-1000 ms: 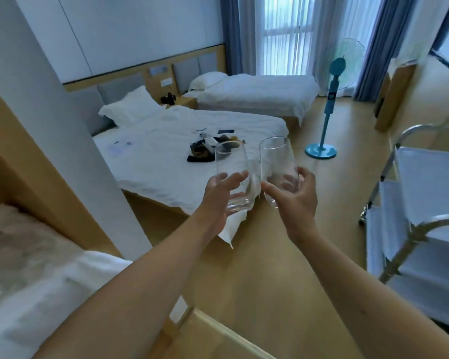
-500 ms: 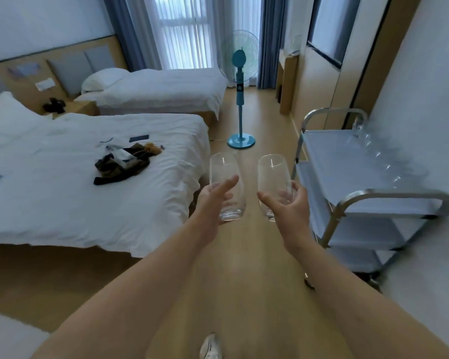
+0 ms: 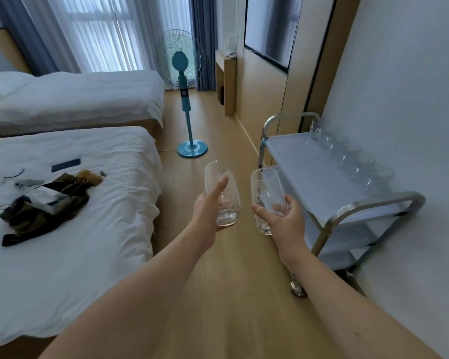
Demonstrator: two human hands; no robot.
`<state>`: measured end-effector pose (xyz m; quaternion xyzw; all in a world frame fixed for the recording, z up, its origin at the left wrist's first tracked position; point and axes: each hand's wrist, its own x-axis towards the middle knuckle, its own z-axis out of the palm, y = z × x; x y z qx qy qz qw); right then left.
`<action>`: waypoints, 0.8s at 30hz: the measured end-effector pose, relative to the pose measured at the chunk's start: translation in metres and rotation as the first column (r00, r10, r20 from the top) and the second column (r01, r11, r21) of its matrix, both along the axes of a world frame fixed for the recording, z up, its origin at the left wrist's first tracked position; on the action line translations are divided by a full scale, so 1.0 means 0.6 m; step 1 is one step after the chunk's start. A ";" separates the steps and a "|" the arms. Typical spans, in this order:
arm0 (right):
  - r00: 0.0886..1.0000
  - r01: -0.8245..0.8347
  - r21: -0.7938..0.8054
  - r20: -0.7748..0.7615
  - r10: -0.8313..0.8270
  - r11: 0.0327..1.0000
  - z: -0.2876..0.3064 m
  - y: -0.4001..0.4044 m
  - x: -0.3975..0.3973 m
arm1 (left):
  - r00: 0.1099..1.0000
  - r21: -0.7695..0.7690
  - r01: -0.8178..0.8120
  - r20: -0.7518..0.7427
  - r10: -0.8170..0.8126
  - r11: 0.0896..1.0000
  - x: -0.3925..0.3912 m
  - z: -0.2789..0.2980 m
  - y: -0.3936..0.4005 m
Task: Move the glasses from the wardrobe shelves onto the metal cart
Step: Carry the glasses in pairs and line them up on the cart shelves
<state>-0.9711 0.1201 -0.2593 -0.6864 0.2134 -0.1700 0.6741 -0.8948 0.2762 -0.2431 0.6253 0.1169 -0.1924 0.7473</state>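
Curling round a clear glass [image 3: 222, 195], the left hand [image 3: 208, 212] is seen w/ thumb laid up its side; fingers are hidden behind. A second glass [image 3: 266, 198] is gripped by the right hand [image 3: 287, 224]. Both are held above floor, left of the metal cart [image 3: 329, 193]. Its glass row [image 3: 347, 158] is blurred by the wall; lower shelves are partly hidden.

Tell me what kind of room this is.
Most likely a hotel twin room: two white-sheeted beds, near and far, a curtained window, and a metal service cart holding a row of glasses.
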 end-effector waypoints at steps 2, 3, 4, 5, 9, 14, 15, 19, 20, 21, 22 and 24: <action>1.000 0.015 0.022 -0.025 -0.014 1.000 -0.016 0.012 0.017 | 1.000 -0.005 0.004 -0.020 -0.004 1.000 0.029 -0.013 0.006; 0.999 0.025 0.031 -0.038 -0.024 0.999 -0.023 0.016 0.025 | 0.999 -0.007 0.019 -0.033 -0.019 1.000 0.041 -0.019 0.008; 0.998 0.036 0.030 -0.055 -0.034 0.999 -0.028 0.019 0.034 | 0.998 -0.010 0.038 -0.044 -0.039 0.999 0.051 -0.023 0.009; 0.997 0.044 0.023 -0.071 -0.042 0.999 -0.032 0.020 0.045 | 0.997 -0.015 0.057 -0.050 -0.058 0.998 0.062 -0.028 0.010; 0.994 0.053 0.020 -0.095 -0.050 0.998 -0.036 0.015 0.100 | 0.996 0.000 0.068 -0.052 -0.068 0.998 0.107 -0.044 0.006; 0.992 0.048 0.057 -0.123 -0.041 0.997 -0.056 -0.005 0.212 | 0.998 0.031 0.029 -0.057 -0.027 0.999 0.197 -0.069 -0.001; 0.991 0.035 0.067 -0.129 -0.026 0.997 -0.061 -0.011 0.238 | 0.998 0.035 0.021 -0.060 -0.019 0.999 0.219 -0.072 -0.004; 0.986 0.012 0.098 -0.165 0.005 0.995 -0.074 -0.042 0.342 | 0.996 0.059 -0.004 -0.088 0.010 0.998 0.318 -0.082 -0.029; 0.985 0.005 0.106 -0.172 0.014 0.994 -0.076 -0.052 0.368 | 0.995 0.059 -0.016 -0.096 0.022 0.998 0.344 -0.083 -0.038; 0.984 -0.004 0.115 -0.176 0.024 0.993 -0.080 -0.064 0.394 | 0.994 0.059 -0.031 -0.103 0.037 0.998 0.368 -0.084 -0.047; 0.984 -0.010 0.123 -0.178 0.032 0.992 -0.084 -0.074 0.418 | 0.993 0.058 -0.047 -0.108 0.053 0.997 0.392 -0.087 -0.056; 0.981 -0.005 0.146 -0.190 0.033 0.989 -0.094 -0.095 0.462 | 0.991 0.055 -0.074 -0.112 0.079 0.996 0.434 -0.095 -0.074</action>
